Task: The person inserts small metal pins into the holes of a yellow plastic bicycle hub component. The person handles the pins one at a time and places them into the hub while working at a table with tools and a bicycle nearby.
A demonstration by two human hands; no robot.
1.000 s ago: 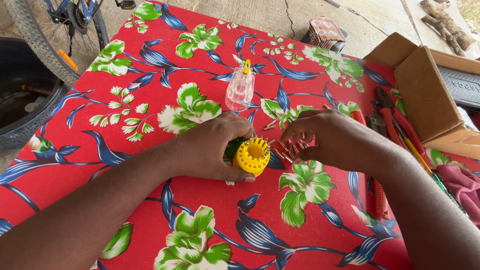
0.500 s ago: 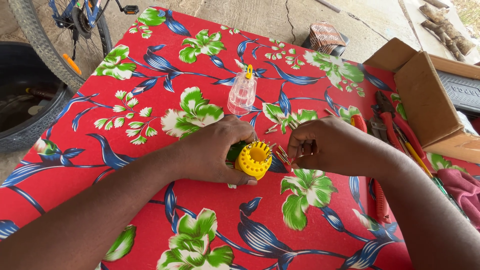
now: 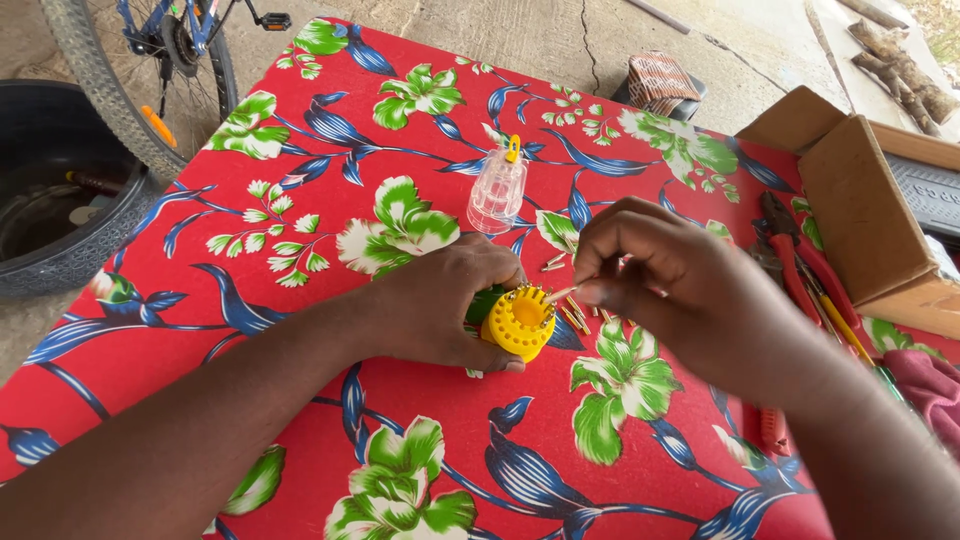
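Observation:
My left hand (image 3: 440,310) grips a small yellow round part (image 3: 519,322) with a ring of slots, with something green behind it, resting on the red flowered tablecloth (image 3: 330,210). My right hand (image 3: 670,285) pinches a thin pale pin (image 3: 560,294) between thumb and fingers, its tip at the yellow part's rim. Several more small pins (image 3: 575,318) lie loose on the cloth under my right hand. A small clear plastic bottle with a yellow cap (image 3: 497,188) stands just beyond both hands.
An open cardboard box (image 3: 865,215) sits at the right edge, with red-handled pliers (image 3: 795,255) and other tools beside it. A bicycle wheel (image 3: 120,90) and a black tyre tub (image 3: 60,215) stand off the table's left. A woven object (image 3: 660,82) lies beyond the far edge.
My right hand has lifted and moved left, bringing a pin up to the yellow part's rim. The left hand keeps its grip and stays in place.

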